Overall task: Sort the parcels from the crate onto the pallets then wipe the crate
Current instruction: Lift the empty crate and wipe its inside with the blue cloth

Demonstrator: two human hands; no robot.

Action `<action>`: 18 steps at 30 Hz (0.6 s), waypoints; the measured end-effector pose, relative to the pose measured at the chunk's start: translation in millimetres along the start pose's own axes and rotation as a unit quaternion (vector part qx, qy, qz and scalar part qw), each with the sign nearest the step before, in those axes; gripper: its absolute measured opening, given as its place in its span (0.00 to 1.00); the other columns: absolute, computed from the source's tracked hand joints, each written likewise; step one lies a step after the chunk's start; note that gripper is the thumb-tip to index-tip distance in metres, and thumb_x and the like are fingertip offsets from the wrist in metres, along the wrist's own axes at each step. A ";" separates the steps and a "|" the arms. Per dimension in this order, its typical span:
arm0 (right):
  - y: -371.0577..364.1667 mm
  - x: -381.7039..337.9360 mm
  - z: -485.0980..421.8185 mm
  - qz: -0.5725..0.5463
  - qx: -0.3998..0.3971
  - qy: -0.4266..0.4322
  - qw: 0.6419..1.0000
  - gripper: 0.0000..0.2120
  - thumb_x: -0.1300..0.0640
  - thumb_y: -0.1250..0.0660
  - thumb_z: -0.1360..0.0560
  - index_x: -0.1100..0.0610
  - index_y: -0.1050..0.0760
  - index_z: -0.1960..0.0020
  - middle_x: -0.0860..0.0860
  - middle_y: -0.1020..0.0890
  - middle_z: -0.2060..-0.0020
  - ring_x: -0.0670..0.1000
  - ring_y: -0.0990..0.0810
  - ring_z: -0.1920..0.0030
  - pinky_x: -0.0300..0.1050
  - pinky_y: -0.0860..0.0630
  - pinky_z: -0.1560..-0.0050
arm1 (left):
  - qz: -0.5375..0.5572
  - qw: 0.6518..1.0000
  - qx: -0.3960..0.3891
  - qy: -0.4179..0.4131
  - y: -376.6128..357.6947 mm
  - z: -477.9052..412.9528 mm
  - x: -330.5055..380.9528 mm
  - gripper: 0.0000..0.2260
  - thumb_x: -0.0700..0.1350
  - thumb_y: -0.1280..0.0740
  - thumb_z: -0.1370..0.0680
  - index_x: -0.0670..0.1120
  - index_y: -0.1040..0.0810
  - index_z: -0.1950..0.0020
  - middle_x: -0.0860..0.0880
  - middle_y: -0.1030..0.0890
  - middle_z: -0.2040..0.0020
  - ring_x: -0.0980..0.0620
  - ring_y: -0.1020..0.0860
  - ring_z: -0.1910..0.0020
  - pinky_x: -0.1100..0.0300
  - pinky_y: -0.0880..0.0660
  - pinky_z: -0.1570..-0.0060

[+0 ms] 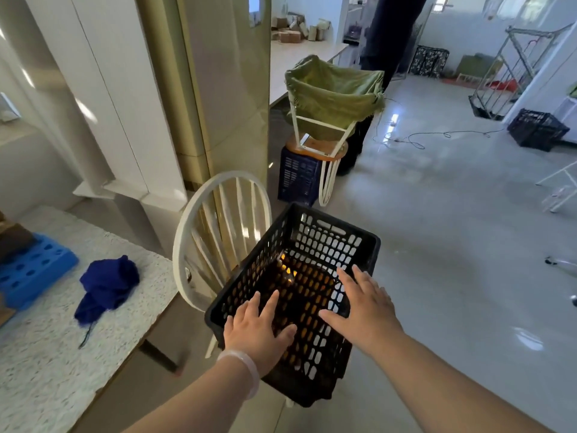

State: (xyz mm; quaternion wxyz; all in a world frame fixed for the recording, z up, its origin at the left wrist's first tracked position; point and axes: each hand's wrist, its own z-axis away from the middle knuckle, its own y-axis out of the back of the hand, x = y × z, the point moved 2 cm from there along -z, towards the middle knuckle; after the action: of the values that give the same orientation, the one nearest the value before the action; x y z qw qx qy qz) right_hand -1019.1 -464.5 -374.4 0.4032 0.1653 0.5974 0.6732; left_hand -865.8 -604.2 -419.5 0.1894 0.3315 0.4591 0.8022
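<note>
Two hands reach in from the bottom edge, both with fingers straight and spread, gripping nothing. One pale bracelet (246, 370) circles the left wrist. Left hand (256, 326) lies palm down over the near left corner of the black crate (327, 242). Right hand (363, 303) is over the crate's near right side. I cannot tell whether either palm touches the plastic.

The crate sits tilted on the seat of a white chair (218, 220), whose round spindle back rises just beside the crate's left wall. Inside the crate only its slotted floor shows, with orange-brown visible through the holes.

Three crates are in view: this one, a dark blue one (298, 179) behind it, and another black one (537, 129) well apart by the right wall. A second white chair (327, 142) rests upside down on the blue crate. A green sack (331, 92) is stretched open over its legs. What the sack holds is hidden.

On the left, a speckled bench (62, 354) carries one crumpled blue cloth (107, 285) near its right edge. One blue pallet (34, 270) lies at its left edge, with a brown parcel (14, 242) on it, cut off by the frame.

A loose cable (415, 140) trails over the glossy floor (437, 229).
</note>
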 end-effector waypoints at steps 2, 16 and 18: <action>-5.7 0.7 -18.4 0.000 -0.016 0.004 1.000 0.44 0.30 0.41 0.25 0.43 0.61 0.20 0.49 0.59 0.20 0.52 0.60 0.21 0.55 0.59 0.22 | 0.000 1.000 -0.008 0.014 3.4 -18.1 -1.9 0.35 0.69 0.47 0.22 0.62 0.58 0.20 0.51 0.54 0.18 0.47 0.54 0.20 0.44 0.54 0.22; -19.0 18.7 -184.7 0.075 -0.151 0.152 0.974 0.44 0.29 0.42 0.26 0.44 0.59 0.20 0.49 0.56 0.20 0.53 0.56 0.20 0.56 0.53 0.23 | 0.097 0.964 0.005 0.247 -40.6 -58.5 -5.5 0.34 0.69 0.48 0.21 0.61 0.58 0.20 0.51 0.55 0.18 0.47 0.55 0.20 0.48 0.52 0.22; -18.4 18.3 -211.9 0.088 -0.168 0.190 0.963 0.44 0.30 0.41 0.25 0.45 0.59 0.20 0.49 0.55 0.20 0.53 0.54 0.21 0.56 0.52 0.23 | 0.131 0.943 0.025 0.304 -52.2 -60.2 5.0 0.34 0.69 0.47 0.21 0.61 0.58 0.20 0.52 0.55 0.18 0.48 0.55 0.20 0.48 0.51 0.22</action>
State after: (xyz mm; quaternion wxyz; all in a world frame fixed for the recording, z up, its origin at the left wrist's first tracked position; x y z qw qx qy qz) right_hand -1173.4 -593.9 -445.5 0.2433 0.0162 0.5242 0.8159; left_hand -911.9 -611.4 -484.3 -0.0741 0.1333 0.4670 0.8710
